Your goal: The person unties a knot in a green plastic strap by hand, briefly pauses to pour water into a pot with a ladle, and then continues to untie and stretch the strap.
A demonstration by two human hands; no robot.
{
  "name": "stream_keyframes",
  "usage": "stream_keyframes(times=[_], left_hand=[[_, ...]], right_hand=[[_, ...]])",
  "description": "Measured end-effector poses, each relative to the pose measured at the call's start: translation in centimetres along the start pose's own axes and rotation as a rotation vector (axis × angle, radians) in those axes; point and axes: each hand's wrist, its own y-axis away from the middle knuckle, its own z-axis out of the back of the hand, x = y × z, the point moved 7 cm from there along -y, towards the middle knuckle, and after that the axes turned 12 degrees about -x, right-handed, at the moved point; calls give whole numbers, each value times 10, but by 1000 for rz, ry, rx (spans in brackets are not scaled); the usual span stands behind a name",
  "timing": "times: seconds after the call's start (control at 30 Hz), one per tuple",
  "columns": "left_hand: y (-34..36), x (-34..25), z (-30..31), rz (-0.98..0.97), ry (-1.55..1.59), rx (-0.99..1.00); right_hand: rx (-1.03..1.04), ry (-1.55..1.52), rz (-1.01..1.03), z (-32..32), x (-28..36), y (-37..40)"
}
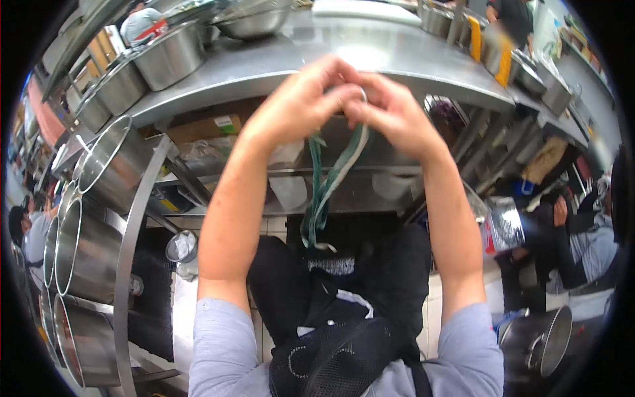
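My left hand [299, 100] and my right hand [395, 114] meet in front of the steel table's edge, fingers curled and touching. Pinched between them is a long, soft green-and-white fabric strip [344, 159]. Its loops and loose ends hang below my hands, down to about knee height. The upper part of the strip, between my fingers, is partly hidden and slightly blurred. Below, near my chest and lap, there is a black mesh piece [331, 354] with light lettering.
A steel worktable [370, 49] stands ahead, bearing a metal bowl [254, 23] and a large pot [170, 56]. Several deep steel pots [99, 258] line the left. Under the table, a shelf holds a cardboard box [205, 129]. Another person [595, 231] is at the right.
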Motion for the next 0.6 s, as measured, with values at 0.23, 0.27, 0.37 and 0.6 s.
stream_keyframes(times=[0.23, 0.27, 0.37, 0.6], left_hand=[[7, -1, 13, 59, -351, -13], [9, 3, 12, 135, -374, 23], [6, 10, 16, 136, -145, -67], [-6, 4, 42, 135, 114, -266]], right_hand=[[-493, 754, 413, 59, 48, -8], [-544, 727, 337, 68, 49, -5], [-593, 803, 398, 93, 56, 2], [-402, 906, 229, 120, 53, 3]])
